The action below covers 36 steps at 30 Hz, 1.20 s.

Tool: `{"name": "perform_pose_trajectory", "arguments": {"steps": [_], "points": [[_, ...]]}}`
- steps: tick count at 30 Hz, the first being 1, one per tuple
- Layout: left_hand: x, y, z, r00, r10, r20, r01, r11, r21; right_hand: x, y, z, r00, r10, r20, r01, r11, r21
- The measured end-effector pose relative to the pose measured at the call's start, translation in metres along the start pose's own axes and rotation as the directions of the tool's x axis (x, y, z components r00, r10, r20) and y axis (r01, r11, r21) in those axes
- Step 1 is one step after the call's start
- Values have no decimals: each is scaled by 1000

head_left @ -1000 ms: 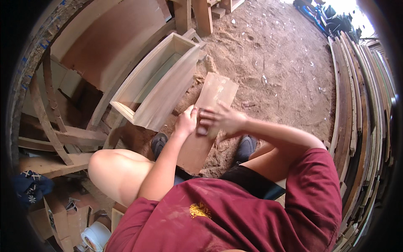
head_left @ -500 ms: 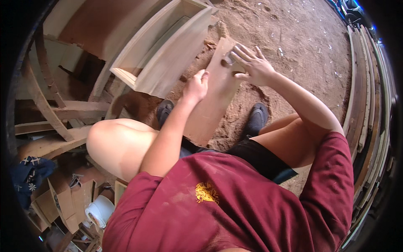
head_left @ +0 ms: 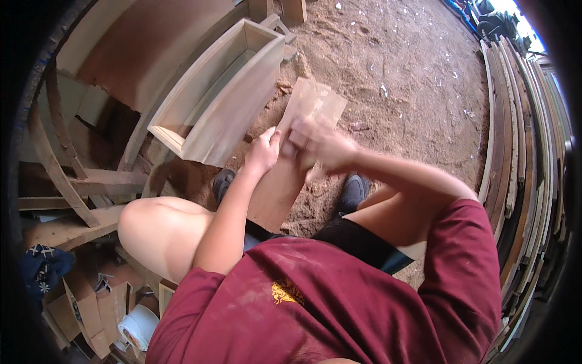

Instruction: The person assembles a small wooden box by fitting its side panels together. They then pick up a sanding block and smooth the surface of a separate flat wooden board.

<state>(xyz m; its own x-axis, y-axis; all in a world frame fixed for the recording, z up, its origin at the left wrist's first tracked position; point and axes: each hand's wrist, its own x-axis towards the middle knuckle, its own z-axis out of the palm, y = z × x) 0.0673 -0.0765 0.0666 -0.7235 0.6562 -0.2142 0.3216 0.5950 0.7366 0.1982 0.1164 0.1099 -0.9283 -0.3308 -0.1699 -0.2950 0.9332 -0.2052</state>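
Note:
A long, flat wooden board (head_left: 273, 197) slants away from me between my knees, its far end near the sandy ground. My left hand (head_left: 263, 153) is closed round the board's left edge, thumb on top. Over the middle of the board, my right hand (head_left: 327, 147) is smeared by motion. Under its fingers is a small greyish-brown thing that I cannot make out clearly. Pale dust streaks mark the board's far part.
An open wooden box (head_left: 233, 115), drawer-like, stands left of the board. Curved wooden frame pieces (head_left: 57, 161) lie further left. Long planks (head_left: 512, 133) are stacked along the right. A white bucket (head_left: 139, 326) stands among wood pieces at lower left. Sandy ground (head_left: 400, 91) spreads ahead.
My right hand has drawn back along the board toward me, from near its far end to the middle. My left hand keeps its grip on the edge. The whole view has shifted slightly.

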Motion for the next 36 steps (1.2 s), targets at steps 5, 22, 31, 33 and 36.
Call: {"name": "perform_pose_trajectory", "arguments": {"steps": [5,22,31,33,36], "points": [[-3,9,-5,997,14,77,-11,999,-36,-2,19,0,994,86,-67,-96,982,-162],[-6,18,-2,1000,-21,7,20,989,147,-18,7,6,1000,-2,-18,2,1000,-16],[-4,26,-1,996,-42,74,30,987,157,-18,36,14,952,179,-248,-229,954,-191],[1,10,6,1000,14,-1,-14,988,154,-8,-3,34,961,-61,-269,11,983,-181],[0,13,1,999,-26,39,20,989,149,-4,4,22,990,-14,-137,-22,966,-256]]}}
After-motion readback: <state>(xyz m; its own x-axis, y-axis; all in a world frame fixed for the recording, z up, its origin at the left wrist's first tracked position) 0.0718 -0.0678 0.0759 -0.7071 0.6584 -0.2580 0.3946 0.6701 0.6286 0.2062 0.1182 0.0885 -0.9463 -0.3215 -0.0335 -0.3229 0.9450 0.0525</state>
